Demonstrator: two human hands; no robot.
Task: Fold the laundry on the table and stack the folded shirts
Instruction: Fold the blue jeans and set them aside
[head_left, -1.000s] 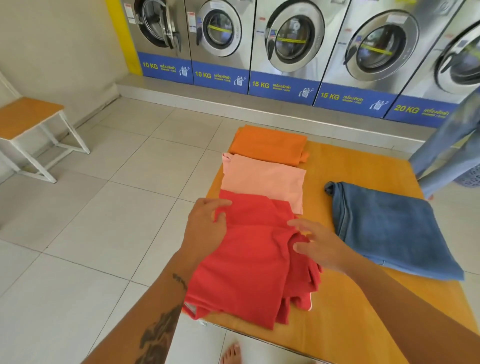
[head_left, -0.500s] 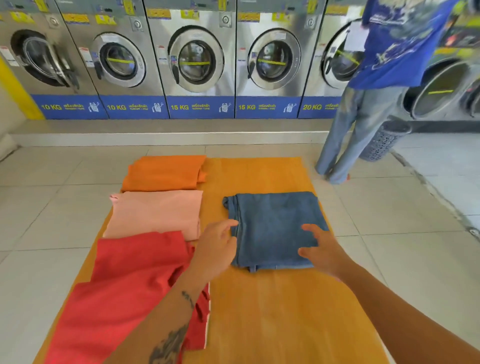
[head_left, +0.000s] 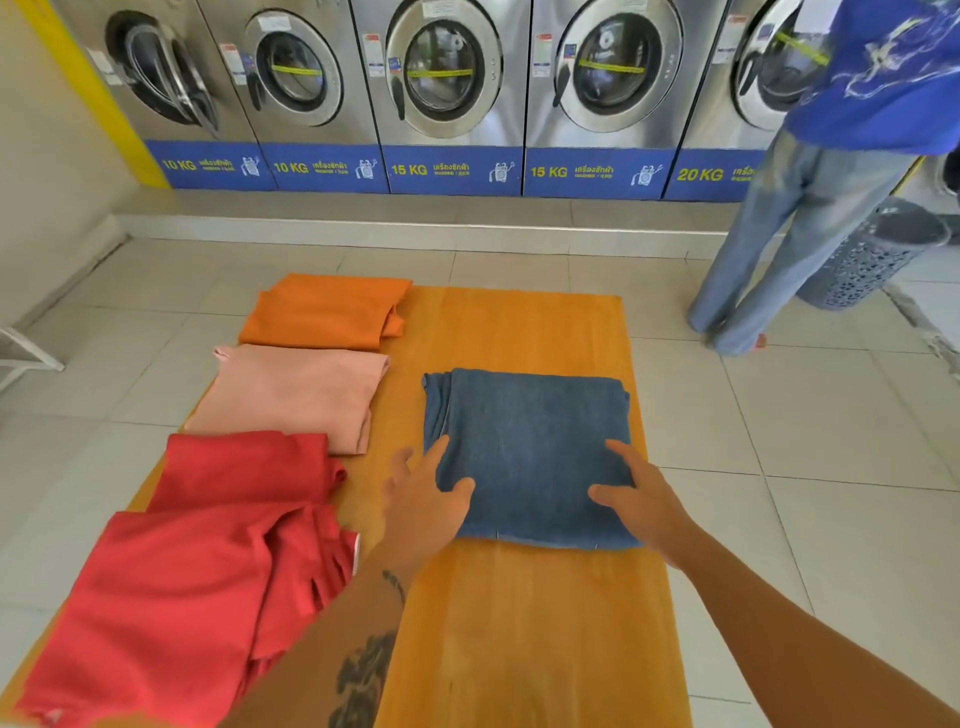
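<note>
Both hands lie on the near end of the folded blue shirt (head_left: 530, 457), which sits flat on the right half of the orange table (head_left: 519, 623); the left hand (head_left: 423, 499) rests at its near left corner, fingers spread, thumb on top of the cloth; the right hand (head_left: 636, 496) rests at its near right corner, fingers likewise spread and flat, pinching nothing. Along the table's left side, from far to near, lie a folded orange shirt (head_left: 327, 312), a folded pink shirt (head_left: 296, 395) and a rumpled red shirt (head_left: 208, 571); the red one overlaps the pink one's near edge. Beyond the table stands a row of washing machines (head_left: 447, 78); a second person (head_left: 810, 208) stands at the right beside a grey basket (head_left: 872, 254).
</note>
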